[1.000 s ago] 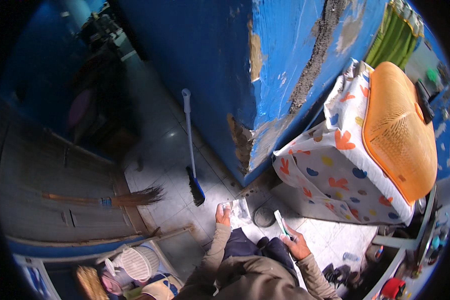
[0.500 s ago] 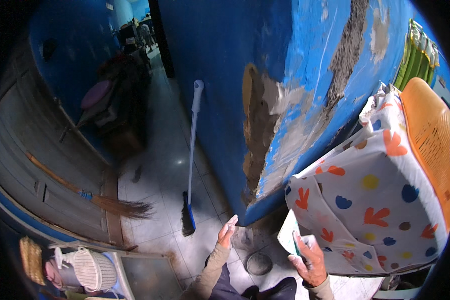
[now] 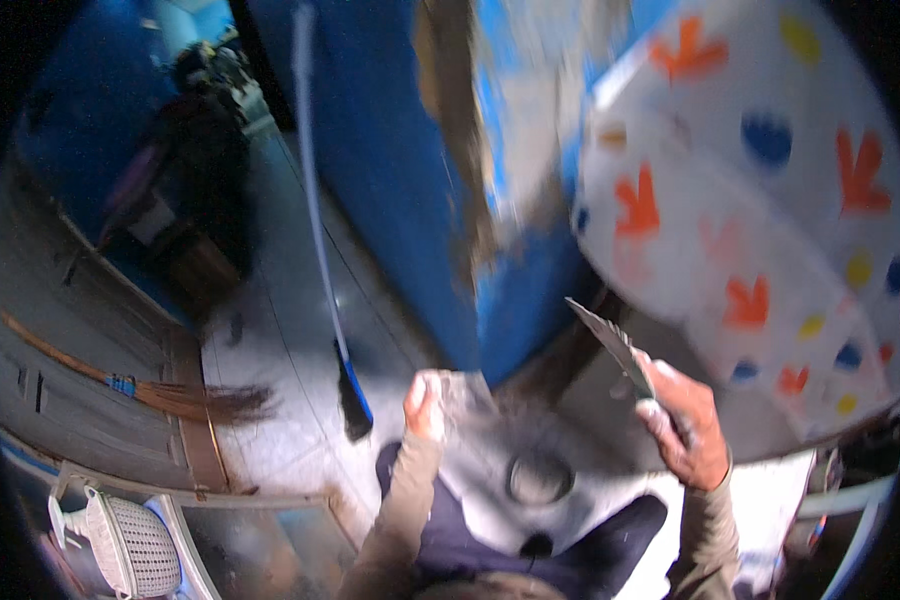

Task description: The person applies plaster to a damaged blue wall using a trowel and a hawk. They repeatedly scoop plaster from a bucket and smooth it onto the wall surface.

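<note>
My right hand (image 3: 688,425) grips a putty knife (image 3: 615,345), a thin flat blade that points up and left toward the wall corner. Whitish residue coats the fingers. My left hand (image 3: 425,405) is closed at the edge of a grey, smeared flat board (image 3: 468,393), low in front of the corner. Behind both is the blue wall (image 3: 390,200), with a strip of bare brown and grey plaster (image 3: 545,120) along its corner. A round grey bowl (image 3: 540,478) rests on the floor between my knees. Motion blurs parts of the scene.
A long-handled blue brush (image 3: 352,395) leans on the wall at left. A straw broom (image 3: 185,397) lies against the grey door (image 3: 100,330). At right hangs a patterned white cloth (image 3: 710,210). A woven basket (image 3: 135,545) sits lower left, beside a glass-topped panel (image 3: 260,550).
My view has tilted down and come closer to the corner. The putty knife has turned from showing its broad face to nearly edge-on. My left hand and the board are higher relative to the bowl.
</note>
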`<state>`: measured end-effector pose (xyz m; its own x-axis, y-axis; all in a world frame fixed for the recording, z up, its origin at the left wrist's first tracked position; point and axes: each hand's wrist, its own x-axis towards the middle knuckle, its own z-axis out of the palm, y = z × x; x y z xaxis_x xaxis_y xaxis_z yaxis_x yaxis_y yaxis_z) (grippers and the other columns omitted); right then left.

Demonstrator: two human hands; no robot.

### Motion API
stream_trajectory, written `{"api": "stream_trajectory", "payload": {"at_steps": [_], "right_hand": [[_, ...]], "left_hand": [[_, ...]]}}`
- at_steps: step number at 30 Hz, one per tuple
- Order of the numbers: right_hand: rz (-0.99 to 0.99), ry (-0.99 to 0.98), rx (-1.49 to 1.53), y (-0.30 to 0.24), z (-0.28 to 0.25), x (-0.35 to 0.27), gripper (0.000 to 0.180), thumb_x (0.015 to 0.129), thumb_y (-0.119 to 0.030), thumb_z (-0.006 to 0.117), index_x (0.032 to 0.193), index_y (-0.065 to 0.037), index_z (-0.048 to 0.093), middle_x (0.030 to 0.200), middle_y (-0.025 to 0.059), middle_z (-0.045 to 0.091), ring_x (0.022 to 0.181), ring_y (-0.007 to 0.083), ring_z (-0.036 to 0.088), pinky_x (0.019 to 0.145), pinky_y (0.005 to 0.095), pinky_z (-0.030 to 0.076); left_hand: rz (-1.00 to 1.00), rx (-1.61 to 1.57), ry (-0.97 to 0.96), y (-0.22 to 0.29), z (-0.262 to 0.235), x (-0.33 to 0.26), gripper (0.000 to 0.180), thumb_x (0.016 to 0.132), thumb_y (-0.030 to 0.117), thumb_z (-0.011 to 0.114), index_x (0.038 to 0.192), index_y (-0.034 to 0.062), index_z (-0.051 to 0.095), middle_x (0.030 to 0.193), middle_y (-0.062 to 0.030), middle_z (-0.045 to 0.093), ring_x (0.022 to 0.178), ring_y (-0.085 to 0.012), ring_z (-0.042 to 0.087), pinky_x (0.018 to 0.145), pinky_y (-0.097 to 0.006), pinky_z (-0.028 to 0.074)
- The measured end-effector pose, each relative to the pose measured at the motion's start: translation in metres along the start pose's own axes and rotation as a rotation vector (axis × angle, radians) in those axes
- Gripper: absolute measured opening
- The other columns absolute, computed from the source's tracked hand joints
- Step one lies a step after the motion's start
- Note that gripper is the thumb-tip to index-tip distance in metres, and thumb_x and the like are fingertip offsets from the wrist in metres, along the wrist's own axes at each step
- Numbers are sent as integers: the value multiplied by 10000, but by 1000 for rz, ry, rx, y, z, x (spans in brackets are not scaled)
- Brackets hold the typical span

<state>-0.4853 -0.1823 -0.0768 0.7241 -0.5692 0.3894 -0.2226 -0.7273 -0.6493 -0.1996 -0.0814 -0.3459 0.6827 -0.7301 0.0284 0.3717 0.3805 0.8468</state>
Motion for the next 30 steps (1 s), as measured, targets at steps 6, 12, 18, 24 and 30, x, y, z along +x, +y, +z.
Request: {"api": "stream_trajectory", "payload": {"at_steps": [6,12,18,24,30], "right_hand": [[454,-373,-52,82,85,-111,274,989,-247,497,1093,-9,586,853,231,639,741,411,642,628,470,478],[487,-598,-185,228,193,-252,280,908,-236,572,1024,17,543,853,274,615,808,387,646,691,482,471],[277,-630,-385,300,203,-254,504,844,-257,601,1269,4,529,1080,246,641,1034,373,612,930,451,468],[629,-765,-490,240,84,-194,427,857,-213,571,1225,2,604,1086,213,672,918,324,680,870,415,525],[472,-637,-397,278,138,-248,474,873,-180,569,1302,15,519,906,212,677,677,239,684,718,381,541]], "left_hand": [[-230,297,-233,-112,-105,-29,267,936,111,591,1173,-11,578,1059,-42,622,975,-126,587,866,-265,471],[-277,714,-560,-221,-134,-40,262,956,84,546,1211,45,595,1185,-98,634,1101,-185,572,979,-310,426],[-412,822,-526,-290,-125,51,269,951,218,559,1164,64,620,1111,-107,677,1042,-219,615,954,-328,452],[-66,1417,-1181,-197,8,127,382,963,439,476,1131,146,653,1174,-132,653,1117,-345,591,957,-420,446],[-81,1907,-1308,-177,32,42,531,933,575,448,1167,149,661,1197,-162,639,1135,-353,582,979,-436,437]]}}
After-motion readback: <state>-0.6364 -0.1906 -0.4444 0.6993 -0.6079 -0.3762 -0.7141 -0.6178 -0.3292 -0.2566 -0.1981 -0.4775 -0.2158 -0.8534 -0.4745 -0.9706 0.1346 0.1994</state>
